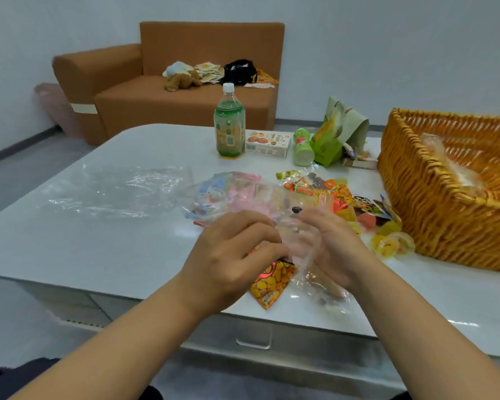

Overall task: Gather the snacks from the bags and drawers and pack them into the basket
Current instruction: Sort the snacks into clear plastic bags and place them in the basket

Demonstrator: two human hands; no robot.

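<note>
Both hands meet over the glossy white table (122, 255): the left hand (231, 255) and right hand (326, 243) pinch a crinkled clear plastic bag (300, 243) of snacks (a yellow packet (272, 284) lies beneath). The woven wicker basket (445, 226) sits at the right edge; bare tabletop lies left.

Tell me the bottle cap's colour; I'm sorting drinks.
White, on the bottle standing on the table; the cap shows best in the head view.
</note>
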